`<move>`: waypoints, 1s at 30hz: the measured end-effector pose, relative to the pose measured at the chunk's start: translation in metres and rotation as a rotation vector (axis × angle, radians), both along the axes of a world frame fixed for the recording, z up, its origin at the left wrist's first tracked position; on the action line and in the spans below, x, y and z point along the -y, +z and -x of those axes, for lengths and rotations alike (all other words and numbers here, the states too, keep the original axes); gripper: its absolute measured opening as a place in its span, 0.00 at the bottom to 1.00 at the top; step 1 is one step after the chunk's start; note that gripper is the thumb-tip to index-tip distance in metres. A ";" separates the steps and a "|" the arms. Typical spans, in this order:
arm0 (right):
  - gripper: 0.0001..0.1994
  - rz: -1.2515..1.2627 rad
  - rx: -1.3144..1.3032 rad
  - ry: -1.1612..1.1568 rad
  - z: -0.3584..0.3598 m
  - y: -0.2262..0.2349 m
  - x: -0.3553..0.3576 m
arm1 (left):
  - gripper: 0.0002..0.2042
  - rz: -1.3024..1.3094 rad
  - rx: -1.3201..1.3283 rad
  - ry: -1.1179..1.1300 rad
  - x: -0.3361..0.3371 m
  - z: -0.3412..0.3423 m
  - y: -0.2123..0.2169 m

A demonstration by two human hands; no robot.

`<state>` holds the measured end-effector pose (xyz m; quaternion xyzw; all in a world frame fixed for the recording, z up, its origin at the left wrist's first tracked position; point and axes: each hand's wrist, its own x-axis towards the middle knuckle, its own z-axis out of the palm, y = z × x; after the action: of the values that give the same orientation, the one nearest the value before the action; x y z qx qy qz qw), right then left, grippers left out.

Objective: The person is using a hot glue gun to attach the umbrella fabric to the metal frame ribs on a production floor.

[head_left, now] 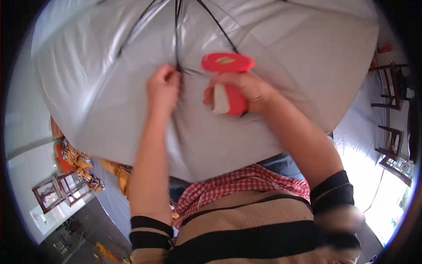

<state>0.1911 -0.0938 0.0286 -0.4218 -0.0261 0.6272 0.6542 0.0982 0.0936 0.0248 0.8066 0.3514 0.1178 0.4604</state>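
A large silver-grey umbrella canopy [127, 114] lies open in front of me with its inside facing up. Thin black ribs [176, 35] run over it from the far edge. My left hand [165, 86] is pinched around the middle rib, at the point where a short thin strut branches off to the right. Just to the right, my right hand [246, 86] grips a red pistol-shaped hand tool [227, 63] with a pale lever and a yellow mark on its head. Motion blurs the tool, and its tip is not clear.
Red-and-white checked cloth [246, 180] lies at my waist, by the canopy's near edge. Orange patterned fabric [79, 163] is heaped at the left. Dark wooden chairs or stools [391, 88] stand at the far right, and wooden frames [59, 191] at the lower left.
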 end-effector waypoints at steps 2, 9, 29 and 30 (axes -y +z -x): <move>0.11 -0.016 0.044 -0.135 -0.009 0.027 0.014 | 0.06 -0.340 -0.124 -0.120 -0.068 0.016 0.007; 0.11 0.052 -0.007 -0.143 0.025 -0.020 0.015 | 0.10 -0.973 0.026 -0.150 0.002 -0.005 0.006; 0.11 0.074 -0.067 -0.150 0.016 -0.017 -0.008 | 0.07 0.082 0.224 0.100 0.028 0.007 -0.028; 0.11 0.049 -0.076 -0.114 0.014 -0.018 -0.007 | 0.07 0.155 0.210 0.089 0.030 0.006 -0.024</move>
<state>0.1775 -0.0863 0.0104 -0.4143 0.0380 0.6048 0.6791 0.0925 0.0631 0.0009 0.7355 0.3448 0.1945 0.5499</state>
